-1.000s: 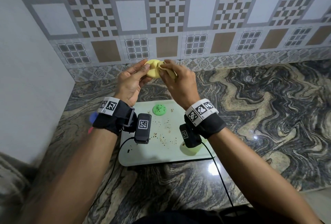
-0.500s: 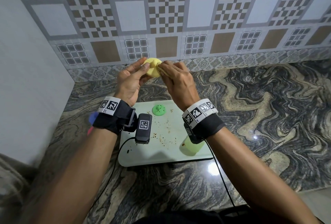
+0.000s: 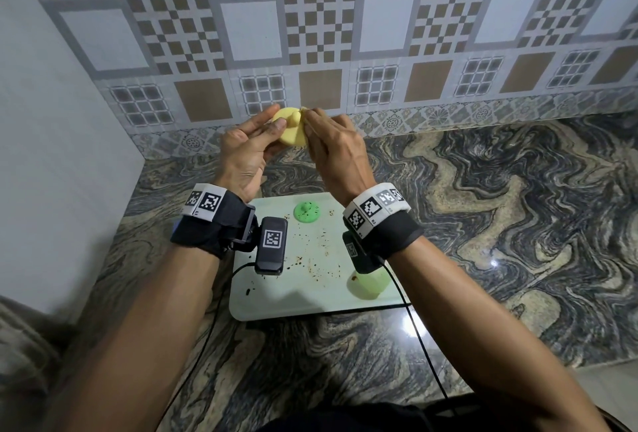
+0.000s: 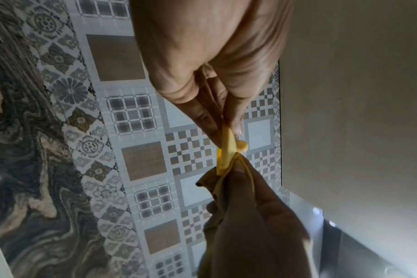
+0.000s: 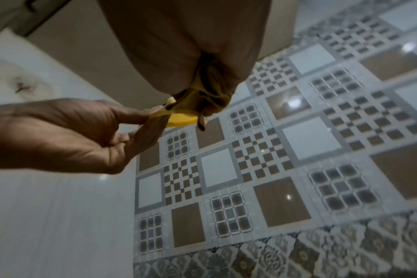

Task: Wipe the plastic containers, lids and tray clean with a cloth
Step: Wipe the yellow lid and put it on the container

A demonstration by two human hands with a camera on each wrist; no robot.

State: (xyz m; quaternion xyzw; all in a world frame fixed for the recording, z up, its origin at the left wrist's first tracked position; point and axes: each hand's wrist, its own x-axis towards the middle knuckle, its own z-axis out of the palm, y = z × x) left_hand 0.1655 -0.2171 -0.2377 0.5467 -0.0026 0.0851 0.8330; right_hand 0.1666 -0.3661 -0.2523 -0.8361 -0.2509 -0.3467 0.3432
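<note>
**Even light up top, murk at the wrists**

From the head view the light is soft and even, coming from overhead: two white glints sit on the polished counter, to the right of and below the hands. The tiled wall bows at the edges from the wide lens, and the forearms smear at the lower corners. Both wrist views are dim and grainy; each near hand fills the top, dark and soft-focused. Small lamp reflections dot the glossy tiles there.
</note>
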